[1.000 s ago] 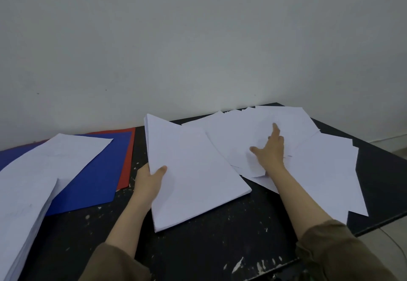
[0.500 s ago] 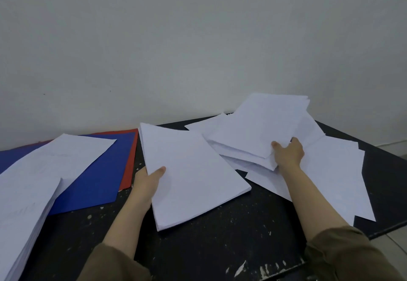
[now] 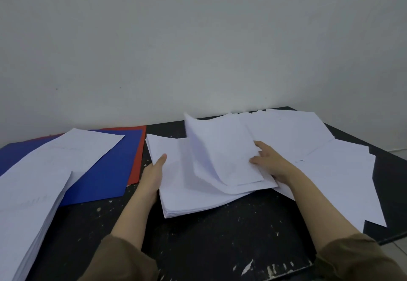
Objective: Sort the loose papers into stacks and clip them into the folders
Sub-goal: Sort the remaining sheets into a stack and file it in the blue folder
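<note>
A thick stack of white paper [image 3: 185, 194] lies in the middle of the black table. My left hand [image 3: 154, 174] holds its left edge, thumb on top. My right hand [image 3: 271, 161] grips a bundle of white sheets [image 3: 222, 148] that curls up at its far left corner as it comes down on the stack. Loose white papers [image 3: 330, 164] spread over the right of the table. A blue folder [image 3: 105, 177] lies on a red folder [image 3: 138, 159] at the left, with a white sheet [image 3: 66, 155] on the blue one.
Another tall pile of white paper [image 3: 24, 219] fills the near left corner. The black table [image 3: 220, 241] is speckled with white paint, and its right edge drops off beyond the loose sheets. A pale wall stands right behind the table.
My right hand lifted a bundle of sheets from the loose pile and carried it left onto the middle stack. My left hand stayed on the stack's left edge.
</note>
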